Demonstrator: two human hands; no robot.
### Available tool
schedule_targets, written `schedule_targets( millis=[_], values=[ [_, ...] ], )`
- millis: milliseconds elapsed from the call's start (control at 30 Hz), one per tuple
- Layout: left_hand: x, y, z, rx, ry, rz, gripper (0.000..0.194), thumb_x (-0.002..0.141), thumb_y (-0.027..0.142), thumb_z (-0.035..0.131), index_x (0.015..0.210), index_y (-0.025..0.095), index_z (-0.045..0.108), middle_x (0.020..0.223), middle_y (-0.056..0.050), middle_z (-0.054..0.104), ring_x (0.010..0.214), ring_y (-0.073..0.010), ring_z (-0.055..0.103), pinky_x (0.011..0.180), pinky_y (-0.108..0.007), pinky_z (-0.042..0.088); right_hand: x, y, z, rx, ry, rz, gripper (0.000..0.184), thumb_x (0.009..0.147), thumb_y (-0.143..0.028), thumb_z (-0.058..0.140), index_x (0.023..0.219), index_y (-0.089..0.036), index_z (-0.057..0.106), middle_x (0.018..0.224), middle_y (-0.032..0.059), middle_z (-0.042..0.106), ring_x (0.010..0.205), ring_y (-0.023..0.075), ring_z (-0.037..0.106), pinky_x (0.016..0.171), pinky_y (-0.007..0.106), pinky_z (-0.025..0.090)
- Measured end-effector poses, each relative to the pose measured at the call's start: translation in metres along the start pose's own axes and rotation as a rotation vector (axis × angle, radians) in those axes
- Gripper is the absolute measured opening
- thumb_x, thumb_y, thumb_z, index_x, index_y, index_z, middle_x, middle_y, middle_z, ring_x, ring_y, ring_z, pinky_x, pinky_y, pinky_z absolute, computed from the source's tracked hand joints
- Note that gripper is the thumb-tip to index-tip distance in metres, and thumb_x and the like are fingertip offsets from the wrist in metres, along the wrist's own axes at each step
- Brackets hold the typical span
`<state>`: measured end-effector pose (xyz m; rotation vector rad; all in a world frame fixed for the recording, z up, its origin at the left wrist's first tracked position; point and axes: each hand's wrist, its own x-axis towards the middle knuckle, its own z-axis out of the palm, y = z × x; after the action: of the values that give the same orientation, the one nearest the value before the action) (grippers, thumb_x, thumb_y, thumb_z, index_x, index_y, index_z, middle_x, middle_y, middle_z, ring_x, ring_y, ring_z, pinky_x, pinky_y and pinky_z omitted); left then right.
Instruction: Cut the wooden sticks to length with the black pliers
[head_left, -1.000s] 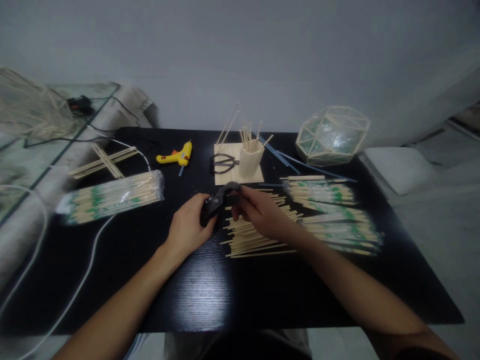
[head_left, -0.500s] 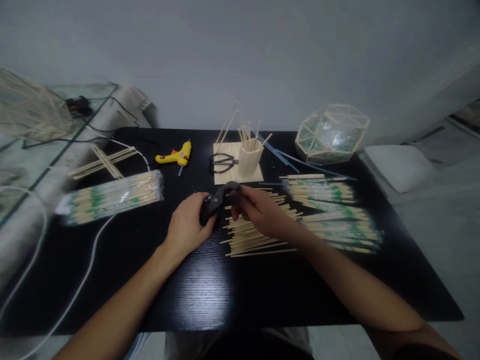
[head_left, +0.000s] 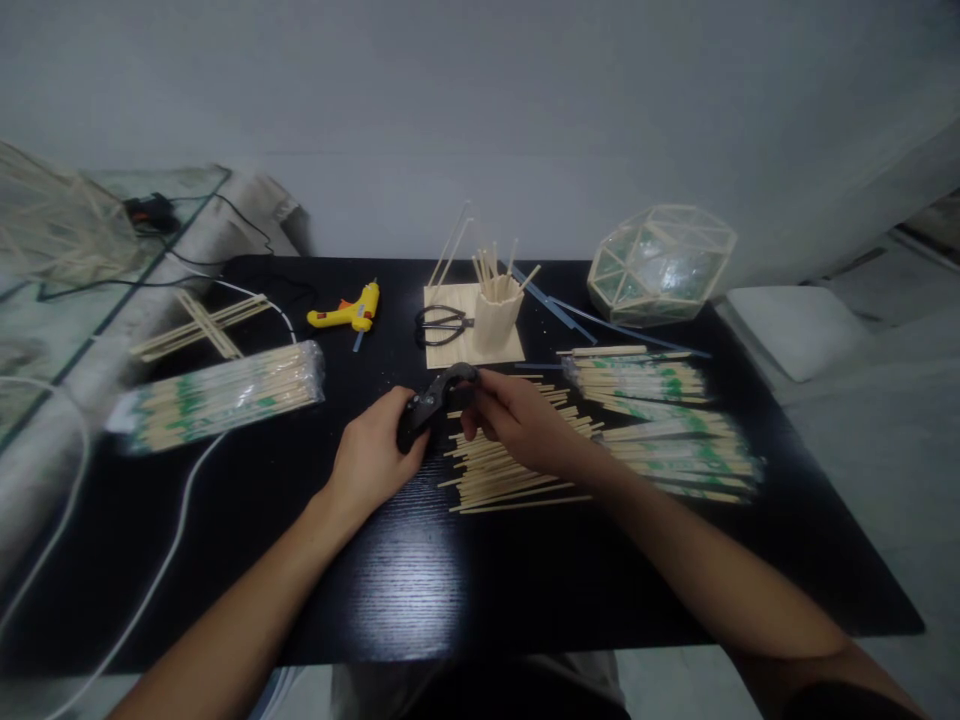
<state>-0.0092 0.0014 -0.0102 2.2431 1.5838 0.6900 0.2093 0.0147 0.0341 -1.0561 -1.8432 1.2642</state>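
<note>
My left hand point(head_left: 371, 455) is closed around the handles of a black cutter point(head_left: 435, 395) held just above the black table point(head_left: 420, 580). The fingers of my right hand point(head_left: 517, 420) are pinched at the cutter's jaws; what they grip there is too small to name. Under and beside my right hand lies a loose pile of bamboo sticks point(head_left: 502, 475).
Wrapped chopstick bundles lie at left point(head_left: 217, 395) and right point(head_left: 660, 420). Behind are a yellow glue gun point(head_left: 349, 312), black scissors point(head_left: 442, 322) on a wooden mat, a stick-filled cup point(head_left: 496, 315), a geometric stick frame point(head_left: 660, 265) and a white cable point(head_left: 172, 530).
</note>
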Motion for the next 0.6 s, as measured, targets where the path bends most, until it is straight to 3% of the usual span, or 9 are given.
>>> schedule_targets(
  millis=[467,600],
  values=[
    [-0.0003,0.0027,-0.0007,-0.058,-0.031,-0.074,0.011,0.089,0.032,0.059,0.093,0.021,0.058,0.074,0.0,0.063,0.064,-0.0174,0.06,0.062,-0.027,0.042,0.0011,0.0011,0.0018,-0.012,0.005,0.031,0.029,0.103,-0.023,0.043,0.077,-0.018,0.055,0.065,-0.0016,0.06,0.059,0.0111,0.051,0.063,0.025,0.04],
    [0.0043,0.002,-0.0002,-0.257,-0.04,-0.181,0.021,0.092,0.041,0.058,0.09,0.021,0.063,0.072,0.002,0.063,0.067,-0.015,0.058,0.064,-0.025,0.042,-0.0016,0.001,0.0029,0.004,0.016,0.016,0.02,0.104,-0.023,0.041,0.106,-0.017,0.061,0.068,-0.0031,0.061,0.061,0.0114,0.053,0.064,0.025,0.041]
  ],
)
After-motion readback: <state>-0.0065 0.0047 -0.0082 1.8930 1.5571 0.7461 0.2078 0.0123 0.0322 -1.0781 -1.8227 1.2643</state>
